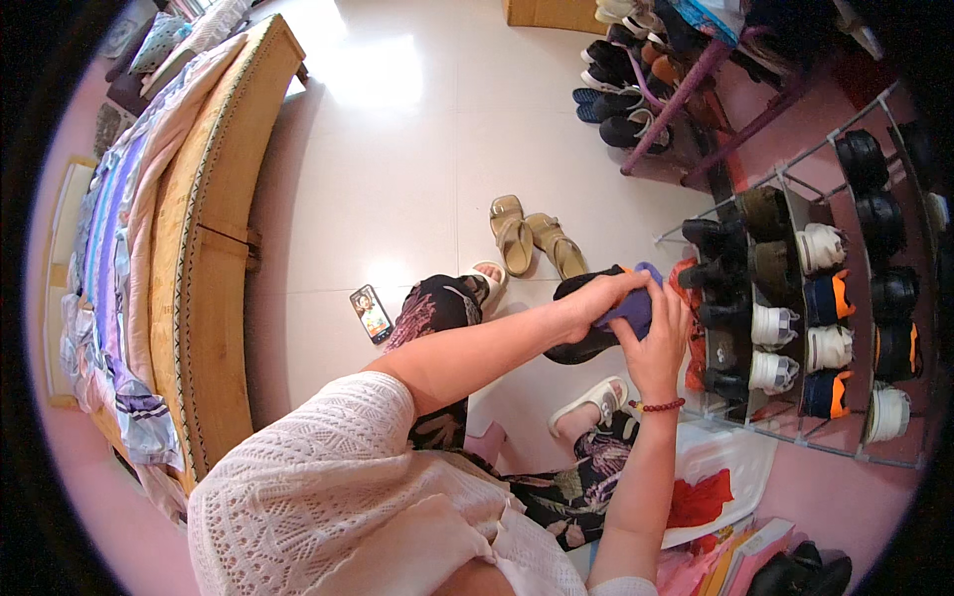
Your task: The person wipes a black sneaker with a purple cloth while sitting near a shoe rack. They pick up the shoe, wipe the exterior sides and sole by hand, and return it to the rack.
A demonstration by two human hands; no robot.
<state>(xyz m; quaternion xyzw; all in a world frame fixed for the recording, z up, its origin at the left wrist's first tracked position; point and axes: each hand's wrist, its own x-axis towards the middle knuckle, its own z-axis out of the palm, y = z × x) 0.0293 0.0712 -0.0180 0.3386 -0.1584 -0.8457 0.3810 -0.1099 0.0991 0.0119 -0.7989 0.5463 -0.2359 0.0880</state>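
A black shoe [579, 349] with a bit of orange at its far end is held up over the floor, between my knees. My left hand [602, 299] is closed on it from above, its fingers reaching over a purple cloth [633, 312]. From the right, my right hand [656, 343] grips the cloth against the shoe; a beaded bracelet circles that wrist. My two hands nearly meet at the cloth, and they hide much of the shoe's far part.
Olive sandals [515, 244] lie on the floor ahead, and a phone [372, 315] is at the left. A wire shoe rack [795, 429] filled with shoes stands close on the right. A wooden bed [224, 298] runs along the left. A white bin [750, 459] sits by my right arm.
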